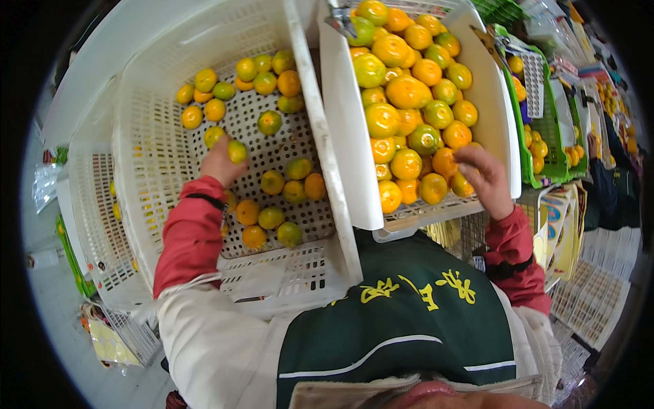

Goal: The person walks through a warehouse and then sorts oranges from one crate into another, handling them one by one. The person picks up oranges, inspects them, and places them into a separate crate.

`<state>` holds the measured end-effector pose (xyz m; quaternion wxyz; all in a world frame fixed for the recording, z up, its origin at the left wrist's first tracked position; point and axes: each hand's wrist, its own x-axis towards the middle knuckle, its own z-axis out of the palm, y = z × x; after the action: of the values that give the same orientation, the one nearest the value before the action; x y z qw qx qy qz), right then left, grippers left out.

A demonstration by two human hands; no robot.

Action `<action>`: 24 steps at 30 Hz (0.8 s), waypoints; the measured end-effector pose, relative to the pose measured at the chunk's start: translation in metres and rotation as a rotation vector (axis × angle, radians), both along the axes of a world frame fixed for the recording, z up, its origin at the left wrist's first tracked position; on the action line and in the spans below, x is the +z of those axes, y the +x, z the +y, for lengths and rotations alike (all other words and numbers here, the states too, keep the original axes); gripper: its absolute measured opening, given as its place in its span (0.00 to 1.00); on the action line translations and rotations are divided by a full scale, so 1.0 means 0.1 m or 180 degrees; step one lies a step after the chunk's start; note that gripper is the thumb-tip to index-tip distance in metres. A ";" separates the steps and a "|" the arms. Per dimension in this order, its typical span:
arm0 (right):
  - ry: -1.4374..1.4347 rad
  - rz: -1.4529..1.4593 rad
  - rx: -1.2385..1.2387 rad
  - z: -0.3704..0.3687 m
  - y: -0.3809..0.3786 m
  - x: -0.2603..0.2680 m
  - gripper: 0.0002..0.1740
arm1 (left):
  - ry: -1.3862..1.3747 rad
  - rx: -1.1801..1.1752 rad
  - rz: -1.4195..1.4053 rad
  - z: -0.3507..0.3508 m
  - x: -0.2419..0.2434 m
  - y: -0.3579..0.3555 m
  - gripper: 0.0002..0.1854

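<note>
My left hand is inside a large white perforated plastic crate, closed around a greenish-yellow mandarin. Another mandarin lies just beyond its fingers; whether they touch it is unclear. Loose mandarins rest in groups on the crate's holed floor. To the right, a basket lined with white sheets is heaped with glossy orange and green mandarins. My right hand reaches over its near right corner, thumb and fingers apart, beside a mandarin. The fingertips partly cover the fruit there.
A knife lies by the crate's near end. A metal clip grips the basket's far left corner. Green baskets with more fruit stand at right, above sticker sheets. Another white crate adjoins at left.
</note>
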<state>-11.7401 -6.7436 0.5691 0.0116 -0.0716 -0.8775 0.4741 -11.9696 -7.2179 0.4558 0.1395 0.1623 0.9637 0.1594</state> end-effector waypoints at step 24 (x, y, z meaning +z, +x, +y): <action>-0.1011 -0.0665 0.0971 -0.50 -0.52 -0.75 0.27 | 0.1739 0.1352 -0.0078 -0.06 1.34 0.96 0.35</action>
<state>-11.7916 -6.7938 0.4942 -0.1624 0.0122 -0.7890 0.5924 -11.8738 -7.2241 0.5899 0.0662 -0.0125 0.8960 0.4390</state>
